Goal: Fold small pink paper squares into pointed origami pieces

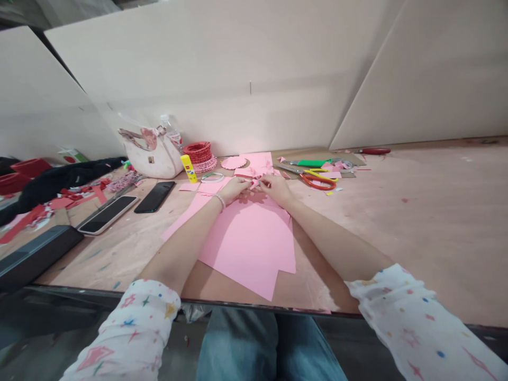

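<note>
Large pink paper sheets (pixel 248 238) lie overlapped on the table, under both forearms. Above their far end, my left hand (pixel 237 189) pinches a small pink paper piece (pixel 255 183) with its fingertips. Close beside it on the right, my right hand (pixel 274 188) has its fingers closed on the same small piece, the two hands nearly touching. The exact shape of the piece is too small to tell. More pink paper cutouts (pixel 260 162) lie just beyond the hands, next to a scalloped pink disc (pixel 234 162).
Orange-handled scissors (pixel 319 182) and a green-handled tool (pixel 313 163) lie right of the hands. To the left are a yellow glue stick (pixel 189 169), a tape roll (pixel 212 178), red cord coils (pixel 197 153), a white handbag (pixel 153 156) and phones (pixel 154 197). White panels (pixel 222 74) stand behind.
</note>
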A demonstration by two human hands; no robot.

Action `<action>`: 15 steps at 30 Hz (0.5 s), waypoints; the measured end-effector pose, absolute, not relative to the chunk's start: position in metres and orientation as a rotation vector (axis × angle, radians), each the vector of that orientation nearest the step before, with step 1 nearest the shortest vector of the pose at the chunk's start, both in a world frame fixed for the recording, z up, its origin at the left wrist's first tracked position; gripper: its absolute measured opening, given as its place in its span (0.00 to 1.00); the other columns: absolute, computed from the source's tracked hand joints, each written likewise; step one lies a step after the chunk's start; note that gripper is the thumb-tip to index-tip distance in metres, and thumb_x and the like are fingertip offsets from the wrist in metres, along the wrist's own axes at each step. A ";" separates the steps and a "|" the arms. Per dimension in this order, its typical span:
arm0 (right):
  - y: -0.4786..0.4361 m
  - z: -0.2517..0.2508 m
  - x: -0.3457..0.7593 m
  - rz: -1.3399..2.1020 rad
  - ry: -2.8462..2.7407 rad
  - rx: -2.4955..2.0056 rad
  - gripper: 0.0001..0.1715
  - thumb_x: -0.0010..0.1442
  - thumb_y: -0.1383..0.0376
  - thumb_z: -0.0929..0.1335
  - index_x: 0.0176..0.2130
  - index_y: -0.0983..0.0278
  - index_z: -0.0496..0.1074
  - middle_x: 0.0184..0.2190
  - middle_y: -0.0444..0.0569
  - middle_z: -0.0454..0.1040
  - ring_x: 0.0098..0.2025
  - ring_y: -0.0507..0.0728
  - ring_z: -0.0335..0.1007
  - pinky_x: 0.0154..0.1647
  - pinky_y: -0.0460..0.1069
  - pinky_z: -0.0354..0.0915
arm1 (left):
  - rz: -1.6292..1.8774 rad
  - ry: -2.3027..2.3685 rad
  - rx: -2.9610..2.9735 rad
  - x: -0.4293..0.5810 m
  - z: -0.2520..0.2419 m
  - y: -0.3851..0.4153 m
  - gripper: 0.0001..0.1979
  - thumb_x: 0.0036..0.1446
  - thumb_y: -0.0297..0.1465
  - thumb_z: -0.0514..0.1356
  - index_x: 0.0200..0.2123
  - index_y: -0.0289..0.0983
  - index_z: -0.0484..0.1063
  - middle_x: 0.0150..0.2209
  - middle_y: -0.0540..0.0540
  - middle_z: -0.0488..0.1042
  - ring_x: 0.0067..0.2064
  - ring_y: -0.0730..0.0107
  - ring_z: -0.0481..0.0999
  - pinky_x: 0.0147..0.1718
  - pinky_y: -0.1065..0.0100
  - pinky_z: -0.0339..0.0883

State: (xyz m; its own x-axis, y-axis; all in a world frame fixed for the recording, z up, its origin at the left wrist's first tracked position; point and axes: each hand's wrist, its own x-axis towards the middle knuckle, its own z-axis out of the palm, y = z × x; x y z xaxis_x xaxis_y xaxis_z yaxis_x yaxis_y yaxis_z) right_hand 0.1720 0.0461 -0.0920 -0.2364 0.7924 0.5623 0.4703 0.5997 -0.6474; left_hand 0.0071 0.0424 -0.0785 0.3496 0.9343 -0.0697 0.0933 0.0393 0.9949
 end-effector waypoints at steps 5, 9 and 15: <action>0.044 -0.093 0.171 -0.192 -2.167 -0.960 0.13 0.55 0.70 0.61 0.34 0.68 0.74 0.29 0.55 0.74 0.34 0.57 0.67 0.37 0.50 0.58 | 0.814 1.024 1.338 -0.001 -0.077 0.047 0.09 0.52 0.32 0.56 0.33 0.31 0.69 0.26 0.46 0.74 0.19 0.85 0.66 0.17 0.82 0.58; 0.042 -0.095 0.168 -0.114 -2.145 -0.930 0.14 0.55 0.69 0.62 0.38 0.66 0.74 0.31 0.52 0.76 0.33 0.55 0.68 0.36 0.48 0.60 | 0.807 1.043 1.378 -0.004 -0.076 0.045 0.08 0.51 0.31 0.57 0.29 0.30 0.69 0.25 0.46 0.73 0.18 0.85 0.65 0.16 0.81 0.55; 0.041 -0.096 0.163 0.208 -2.034 -0.977 0.17 0.53 0.72 0.61 0.40 0.65 0.74 0.32 0.48 0.77 0.28 0.51 0.67 0.31 0.45 0.61 | 0.869 1.120 1.460 -0.004 -0.082 0.046 0.07 0.50 0.29 0.58 0.26 0.30 0.70 0.18 0.49 0.69 0.15 0.85 0.61 0.13 0.81 0.47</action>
State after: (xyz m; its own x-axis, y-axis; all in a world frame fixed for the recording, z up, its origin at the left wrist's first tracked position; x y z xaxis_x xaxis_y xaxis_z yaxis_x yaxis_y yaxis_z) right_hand 0.1628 0.0405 -0.0963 -0.3360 0.7053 0.6243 0.5645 0.6813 -0.4659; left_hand -0.0037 0.0461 -0.0820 0.2975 0.9535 -0.0484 0.1900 -0.0094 0.9817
